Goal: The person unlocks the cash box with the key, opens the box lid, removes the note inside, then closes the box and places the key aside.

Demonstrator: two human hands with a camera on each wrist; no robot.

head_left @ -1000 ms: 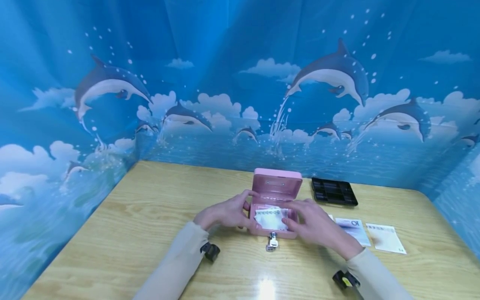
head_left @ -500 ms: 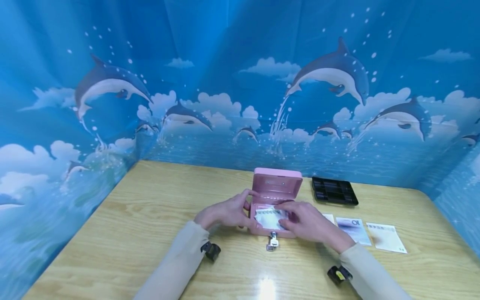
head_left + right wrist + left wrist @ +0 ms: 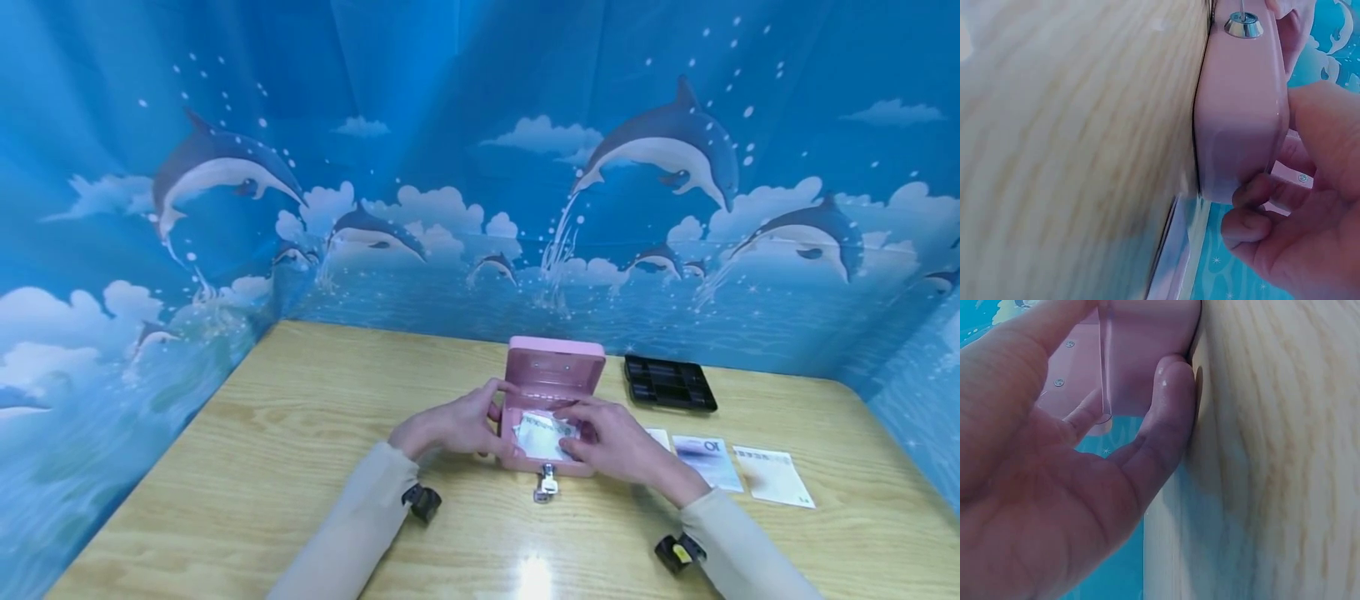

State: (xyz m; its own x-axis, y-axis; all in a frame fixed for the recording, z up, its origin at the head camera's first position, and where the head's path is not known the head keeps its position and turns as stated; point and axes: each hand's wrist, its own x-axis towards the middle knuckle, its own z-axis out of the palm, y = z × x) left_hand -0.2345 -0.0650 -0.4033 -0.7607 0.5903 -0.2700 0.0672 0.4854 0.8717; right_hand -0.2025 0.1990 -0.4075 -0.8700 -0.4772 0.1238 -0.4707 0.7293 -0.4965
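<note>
A pink cash box (image 3: 517, 461) stands on the wooden table with its lid (image 3: 553, 373) raised. My left hand (image 3: 459, 425) grips the box's left side, thumb along the front corner and fingers by the left wall. A whitish banknote (image 3: 542, 440) lies inside the box over other paper. Reaching in over the right wall, my right hand (image 3: 622, 443) pinches the right end of this note with thumb and fingers. Its lower fingers curl by the outer corner of the box in the right wrist view. A key (image 3: 550, 483) hangs from the front lock (image 3: 1244, 26).
Behind and to the right lies a black compartment tray (image 3: 670, 383). A bluish banknote (image 3: 708, 462) marked 10 and a pale banknote (image 3: 772, 477) lie flat to the right, with another note partly hidden by my right arm. A dolphin-print curtain (image 3: 420, 167) closes off the back.
My right hand has come leftward, deeper over the box. The banknote inside has slid slightly right and turned a little. My left hand keeps its hold.
</note>
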